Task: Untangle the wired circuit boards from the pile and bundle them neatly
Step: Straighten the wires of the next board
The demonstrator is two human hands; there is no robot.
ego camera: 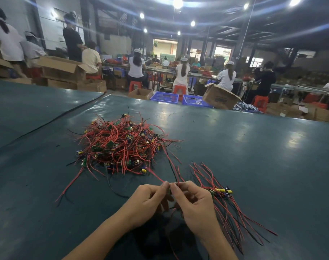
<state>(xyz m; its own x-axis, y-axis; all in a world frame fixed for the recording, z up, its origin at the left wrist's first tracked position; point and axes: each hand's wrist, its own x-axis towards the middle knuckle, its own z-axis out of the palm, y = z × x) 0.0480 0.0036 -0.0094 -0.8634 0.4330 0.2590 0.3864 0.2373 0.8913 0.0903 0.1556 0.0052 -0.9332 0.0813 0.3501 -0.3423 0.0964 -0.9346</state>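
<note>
A tangled pile of small circuit boards (120,145) with red and black wires lies in the middle of the dark green table (253,156). A sorted bundle of boards (222,192), wires fanned out toward the near right, lies beside my right hand. My left hand (150,201) and my right hand (191,203) meet in front of me and together pinch one small board between the fingertips. Its red and black wires (171,166) run up toward the pile. The board itself is mostly hidden by my fingers.
A seam or black cable (47,121) crosses the table at the far left. Beyond the far edge stand cardboard boxes (220,98), blue crates (165,97), red stools and several seated people at other benches.
</note>
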